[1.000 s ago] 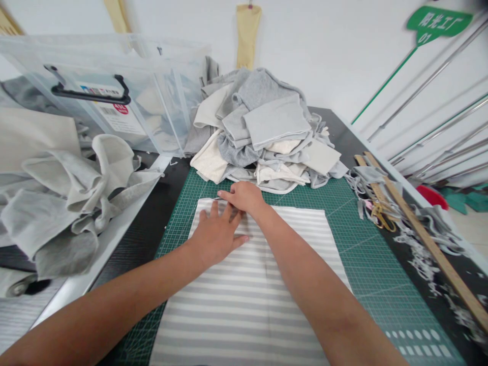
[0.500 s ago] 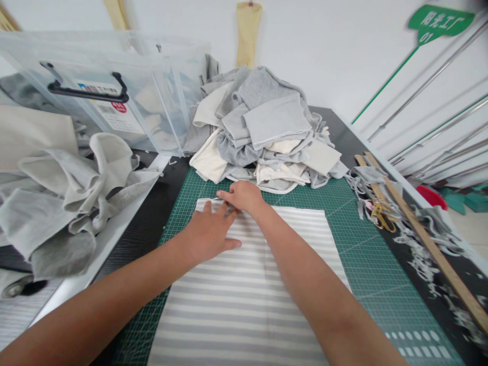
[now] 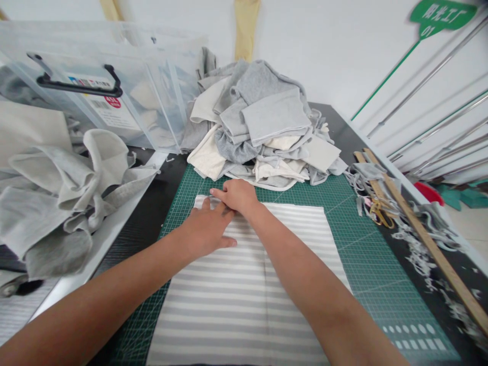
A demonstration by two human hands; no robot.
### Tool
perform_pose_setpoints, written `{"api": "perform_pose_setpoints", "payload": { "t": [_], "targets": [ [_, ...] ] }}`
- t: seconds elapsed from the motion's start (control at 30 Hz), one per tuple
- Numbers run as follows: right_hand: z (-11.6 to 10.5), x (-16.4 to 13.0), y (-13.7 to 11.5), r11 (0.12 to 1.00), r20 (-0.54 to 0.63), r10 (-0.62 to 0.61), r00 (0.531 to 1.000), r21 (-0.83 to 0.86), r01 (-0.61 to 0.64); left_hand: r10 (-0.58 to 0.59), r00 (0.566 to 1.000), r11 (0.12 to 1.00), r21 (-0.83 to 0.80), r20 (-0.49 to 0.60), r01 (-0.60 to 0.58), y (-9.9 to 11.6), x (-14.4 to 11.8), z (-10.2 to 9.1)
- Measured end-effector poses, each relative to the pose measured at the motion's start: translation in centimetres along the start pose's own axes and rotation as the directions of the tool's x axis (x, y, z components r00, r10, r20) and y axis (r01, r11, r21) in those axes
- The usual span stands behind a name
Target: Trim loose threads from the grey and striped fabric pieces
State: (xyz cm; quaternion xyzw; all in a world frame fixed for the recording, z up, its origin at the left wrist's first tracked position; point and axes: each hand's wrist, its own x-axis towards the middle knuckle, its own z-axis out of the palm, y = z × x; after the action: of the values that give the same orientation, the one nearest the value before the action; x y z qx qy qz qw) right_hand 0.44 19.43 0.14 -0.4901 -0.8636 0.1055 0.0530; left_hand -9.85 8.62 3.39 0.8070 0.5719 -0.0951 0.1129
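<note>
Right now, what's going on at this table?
A person is working on a striped cloth spread flat on a green cutting mat. The left hand presses flat on the cloth near its far edge, while the right hand is closed at that edge, maybe on a small tool, too hidden to tell. A pile of grey and cream fabric pieces sits just beyond.

Only readable bit is the green sign on a green pole [image 3: 442, 16] top right: white Chinese characters 阳光工厂 with "01" underneath. The clear plastic storage box [image 3: 125, 101] has a barcode sticker with a red oval, too blurry to read.
</note>
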Motion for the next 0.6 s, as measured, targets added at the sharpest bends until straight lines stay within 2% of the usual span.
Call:
{"api": "perform_pose_setpoints", "payload": {
  "t": [0.6],
  "targets": [
    [-0.4, 0.6, 1.3, 1.000, 0.025, -0.003, 1.000, 0.017, 0.003, -0.036, 0.999, 0.999, 0.022, 0.014, 0.036, -0.2, 0.2, 0.5]
  ]
}}
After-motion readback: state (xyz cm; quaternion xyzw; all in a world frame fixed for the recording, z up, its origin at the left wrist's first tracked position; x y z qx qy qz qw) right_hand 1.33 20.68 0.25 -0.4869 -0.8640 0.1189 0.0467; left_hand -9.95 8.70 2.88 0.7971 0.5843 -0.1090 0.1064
